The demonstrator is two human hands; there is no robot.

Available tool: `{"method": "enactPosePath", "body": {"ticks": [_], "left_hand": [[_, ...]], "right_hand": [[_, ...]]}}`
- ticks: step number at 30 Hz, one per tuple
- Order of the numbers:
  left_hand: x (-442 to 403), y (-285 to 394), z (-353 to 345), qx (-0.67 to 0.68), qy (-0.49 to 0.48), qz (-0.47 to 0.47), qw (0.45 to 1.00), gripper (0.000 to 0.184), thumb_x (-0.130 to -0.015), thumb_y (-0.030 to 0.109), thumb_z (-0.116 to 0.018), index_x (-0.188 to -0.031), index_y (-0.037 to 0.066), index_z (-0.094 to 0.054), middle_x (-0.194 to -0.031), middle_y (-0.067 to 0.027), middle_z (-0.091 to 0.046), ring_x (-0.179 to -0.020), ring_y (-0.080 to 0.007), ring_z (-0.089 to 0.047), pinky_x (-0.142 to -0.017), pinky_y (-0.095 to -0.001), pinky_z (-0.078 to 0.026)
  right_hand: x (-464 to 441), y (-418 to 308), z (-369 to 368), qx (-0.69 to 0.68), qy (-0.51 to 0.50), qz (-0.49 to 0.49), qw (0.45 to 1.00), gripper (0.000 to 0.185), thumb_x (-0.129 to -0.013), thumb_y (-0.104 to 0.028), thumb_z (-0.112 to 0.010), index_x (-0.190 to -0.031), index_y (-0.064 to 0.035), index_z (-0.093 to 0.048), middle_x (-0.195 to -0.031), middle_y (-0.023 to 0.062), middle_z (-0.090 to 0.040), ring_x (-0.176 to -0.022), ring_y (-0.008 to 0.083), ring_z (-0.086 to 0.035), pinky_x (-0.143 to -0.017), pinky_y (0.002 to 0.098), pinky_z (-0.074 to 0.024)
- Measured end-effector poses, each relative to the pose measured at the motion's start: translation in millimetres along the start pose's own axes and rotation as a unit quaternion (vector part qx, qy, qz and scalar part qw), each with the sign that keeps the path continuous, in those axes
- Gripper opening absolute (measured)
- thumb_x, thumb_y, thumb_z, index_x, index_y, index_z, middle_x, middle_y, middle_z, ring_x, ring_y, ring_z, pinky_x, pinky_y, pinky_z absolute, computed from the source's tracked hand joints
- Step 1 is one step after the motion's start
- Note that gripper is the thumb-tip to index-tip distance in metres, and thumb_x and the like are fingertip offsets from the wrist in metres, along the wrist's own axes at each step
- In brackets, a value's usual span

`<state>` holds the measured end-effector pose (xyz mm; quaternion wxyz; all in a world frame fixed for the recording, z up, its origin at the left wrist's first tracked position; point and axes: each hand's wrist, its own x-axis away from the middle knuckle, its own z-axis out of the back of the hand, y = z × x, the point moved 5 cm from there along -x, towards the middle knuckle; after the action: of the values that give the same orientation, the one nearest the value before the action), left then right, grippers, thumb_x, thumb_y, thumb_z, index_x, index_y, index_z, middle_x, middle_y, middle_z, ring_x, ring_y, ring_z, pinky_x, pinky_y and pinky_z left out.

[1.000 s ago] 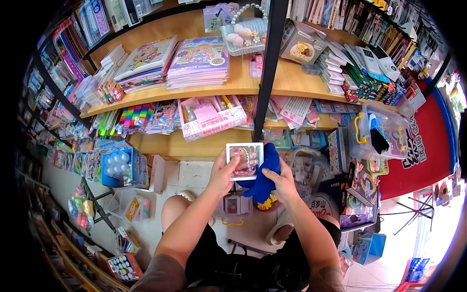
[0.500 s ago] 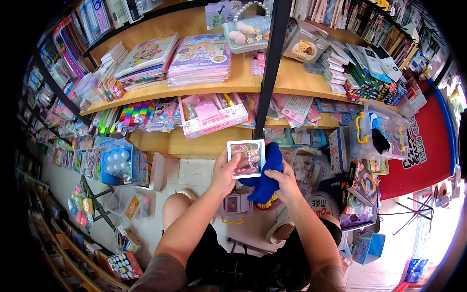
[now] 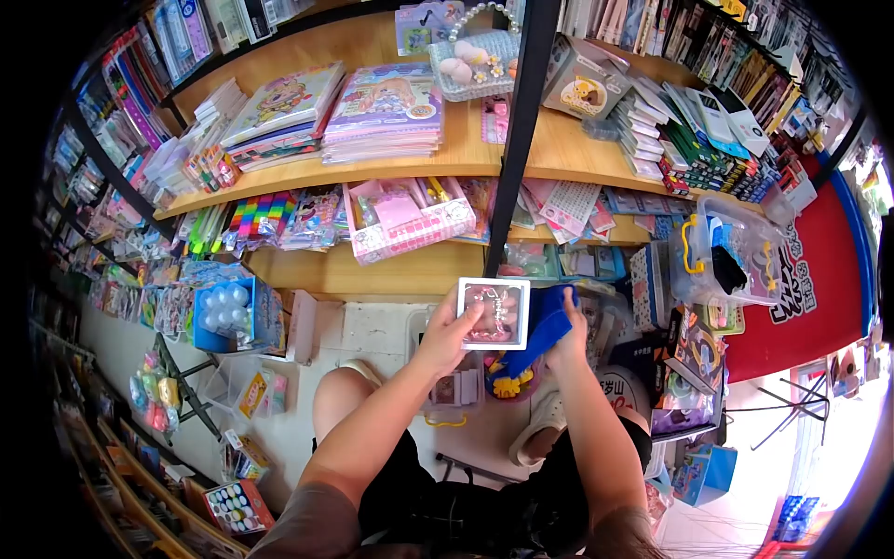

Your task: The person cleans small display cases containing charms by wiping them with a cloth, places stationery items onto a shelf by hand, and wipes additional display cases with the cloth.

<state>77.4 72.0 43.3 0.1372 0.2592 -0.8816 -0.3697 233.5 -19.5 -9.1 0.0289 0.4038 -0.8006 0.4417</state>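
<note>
Left hand (image 3: 449,339) gripped white-framed box (image 3: 504,304) by its left side, thumb in front, likely keeping the window facing up. Right hand (image 3: 570,339) pinched blue cloth (image 3: 542,333) beside it, before wooden shelf (image 3: 372,279).

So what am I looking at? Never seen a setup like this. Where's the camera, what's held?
No machine here: a person works bare-handed. The view comes from one camera worn on their head, looking forward and down. The left hand grips a white-framed box with a see-through front; the right hand holds a blue cloth item beside it. Ahead, a wooden shelf carries stacked booklets; below it sits an open pink box.
</note>
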Motion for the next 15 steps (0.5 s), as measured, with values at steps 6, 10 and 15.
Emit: {"method": "enactPosePath", "body": {"ticks": [6, 10, 15], "left_hand": [[-2.7, 5.0, 13.3, -0.008, 0.042, -0.012, 0.999, 0.035, -0.095, 0.016, -0.048, -0.126, 0.003, -0.039, -0.117, -0.0200, -0.055, -0.103, -0.0314, -0.060, -0.081, -0.0415, -0.053], [-5.6, -6.9, 17.1, -0.089, 0.020, -0.003, 0.996, 0.040, -0.094, 0.018, -0.052, -0.129, 0.004, -0.038, -0.119, -0.0151, -0.055, -0.105, -0.0230, -0.058, -0.085, -0.0344, -0.050], [-4.1, -12.6, 5.4, -0.136, -0.002, 0.008, 0.991, 0.046, -0.091, 0.016, -0.058, -0.130, 0.005, -0.037, -0.116, -0.0073, -0.055, -0.100, -0.0149, -0.056, -0.084, -0.0298, -0.048]], "right_hand": [[26.6, -24.6, -24.4, 0.097, -0.040, -0.025, 0.994, 0.062, -0.094, -0.051, -0.040, -0.130, -0.0011, -0.039, -0.117, 0.0144, -0.055, -0.107, 0.0267, -0.054, -0.097, 0.0391, -0.0412], [51.3, 9.9, -37.7, 0.464, -0.120, 0.184, 0.858, 0.059, -0.094, -0.036, -0.049, -0.132, 0.0059, -0.033, -0.119, 0.0216, -0.052, -0.109, 0.0288, -0.052, -0.094, 0.0352, -0.0388], [36.8, 11.7, -27.8, 0.435, -0.091, 0.221, 0.868, 0.054, -0.095, -0.036, -0.046, -0.125, 0.0089, -0.039, -0.110, 0.0248, -0.057, -0.105, 0.0309, -0.055, -0.092, 0.0349, -0.0405]]}}
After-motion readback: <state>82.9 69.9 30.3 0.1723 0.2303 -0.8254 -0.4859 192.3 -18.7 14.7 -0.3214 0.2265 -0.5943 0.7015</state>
